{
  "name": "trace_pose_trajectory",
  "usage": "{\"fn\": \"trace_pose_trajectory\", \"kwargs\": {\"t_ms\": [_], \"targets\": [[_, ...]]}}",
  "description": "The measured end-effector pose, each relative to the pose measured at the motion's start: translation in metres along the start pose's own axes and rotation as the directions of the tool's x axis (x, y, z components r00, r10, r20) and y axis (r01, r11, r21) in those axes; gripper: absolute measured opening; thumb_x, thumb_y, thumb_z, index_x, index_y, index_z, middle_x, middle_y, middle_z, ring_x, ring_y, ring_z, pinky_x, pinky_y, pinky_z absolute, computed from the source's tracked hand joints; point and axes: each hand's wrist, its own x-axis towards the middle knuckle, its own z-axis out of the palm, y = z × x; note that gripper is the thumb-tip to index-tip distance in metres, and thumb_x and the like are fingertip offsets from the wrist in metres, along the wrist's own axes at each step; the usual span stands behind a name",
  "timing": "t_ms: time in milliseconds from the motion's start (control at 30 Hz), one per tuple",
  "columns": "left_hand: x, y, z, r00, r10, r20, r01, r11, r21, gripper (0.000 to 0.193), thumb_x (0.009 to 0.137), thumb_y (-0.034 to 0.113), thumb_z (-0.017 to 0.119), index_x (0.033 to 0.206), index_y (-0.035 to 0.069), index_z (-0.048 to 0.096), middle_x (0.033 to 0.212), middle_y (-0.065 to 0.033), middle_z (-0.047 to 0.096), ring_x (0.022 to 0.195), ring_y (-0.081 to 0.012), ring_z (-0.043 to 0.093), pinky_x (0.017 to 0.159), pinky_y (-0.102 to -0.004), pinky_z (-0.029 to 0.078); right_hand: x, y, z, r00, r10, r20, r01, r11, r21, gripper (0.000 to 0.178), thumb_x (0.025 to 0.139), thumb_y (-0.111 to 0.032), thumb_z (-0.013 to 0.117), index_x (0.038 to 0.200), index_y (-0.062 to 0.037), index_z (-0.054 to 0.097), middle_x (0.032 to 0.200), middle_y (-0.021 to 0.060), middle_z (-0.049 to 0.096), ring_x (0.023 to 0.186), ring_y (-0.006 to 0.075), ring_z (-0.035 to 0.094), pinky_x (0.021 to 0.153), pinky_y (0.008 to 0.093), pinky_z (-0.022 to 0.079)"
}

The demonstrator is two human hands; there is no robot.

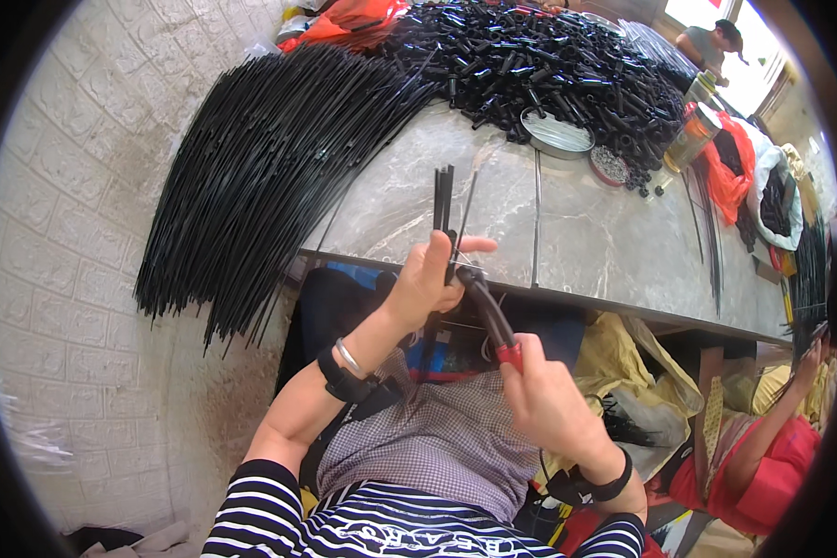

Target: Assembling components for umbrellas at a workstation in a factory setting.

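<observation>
My left hand point(425, 279) is closed round a small bundle of black rods point(445, 200) standing upright in front of the table edge, its index finger stretched out to the right. A thin dark rod point(470, 209) slants up beside the bundle. My right hand point(556, 395) grips a pincer-like tool point(493, 312) by its red handle end. The tool's rounded dark head lies right by my left fingers, close to a thin bright wire point(467, 258). Whether its jaws touch the wire cannot be made out.
A grey marbled table point(391, 200) carries a big stack of long black rods point(251, 177) and a heap of black tubular parts point(530, 65). A round tin of pins point(556, 133) and a smaller red dish point(609, 166) stand beside it. Another person point(763, 465) sits at right.
</observation>
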Motion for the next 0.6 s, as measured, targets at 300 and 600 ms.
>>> {"fn": "trace_pose_trajectory", "kwargs": {"t_ms": [300, 600], "targets": [[0.004, 0.015, -0.034, 0.990, 0.071, 0.125, -0.058, 0.992, -0.112, 0.104, 0.082, 0.082, 0.016, 0.116, -0.008, 0.054, 0.046, 0.0084, 0.029, 0.039, -0.0045, 0.033, 0.041, -0.0208, 0.031, 0.030, 0.055, -0.043, 0.899, -0.028, -0.436, -0.178, 0.888, -0.424, 0.040, 0.091, -0.013, 0.056, 0.128, 0.0002, 0.049, 0.103, 0.0189, 0.057, 0.088, 0.0359, 0.061, 0.074, 0.0448, 0.050], [-0.015, 0.040, 0.004, 0.928, 0.086, 0.362, -0.060, 0.995, -0.083, 0.107, 0.077, 0.086, 0.022, 0.100, -0.012, 0.057, 0.043, 0.0061, 0.034, 0.036, -0.0041, 0.030, 0.037, -0.0217, 0.024, 0.032, 0.047, -0.014, 0.825, -0.363, -0.432, 0.069, 0.825, -0.561, 0.065, 0.076, -0.011, 0.072, 0.134, 0.0000, 0.045, 0.134, 0.0217, 0.046, 0.124, 0.0381, 0.044, 0.101, 0.0460, 0.038]]}}
